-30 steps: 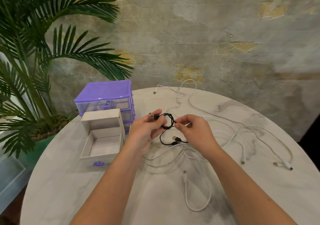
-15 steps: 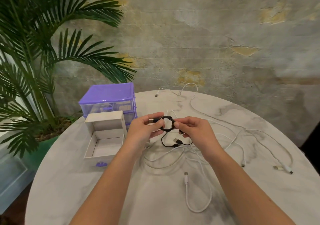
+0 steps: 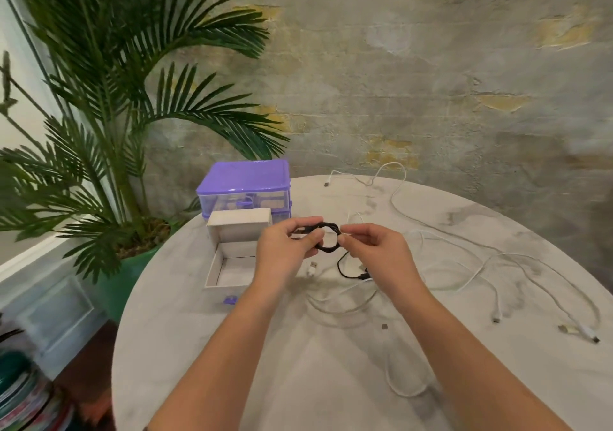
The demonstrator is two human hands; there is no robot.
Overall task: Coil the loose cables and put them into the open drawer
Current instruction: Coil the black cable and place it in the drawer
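At the centre of the frame the left hand (image 3: pixel 288 254) and the right hand (image 3: pixel 373 254) each keep a pinching grip on opposite sides of a small black cable (image 3: pixel 326 236) coil, held above the marble bench (image 3: pixel 205 347); its loose tail (plug end included) hangs down toward the bench. The open drawer (image 3: pixel 232 259) sits just left of the hands, before the purple drawer unit (image 3: pixel 243 183). White cables (image 3: pixel 464 264) sprawl to the right.

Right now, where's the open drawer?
In the head view the open drawer sits on the table's left side, pulled out in front of the purple organizer, just left of the left hand.
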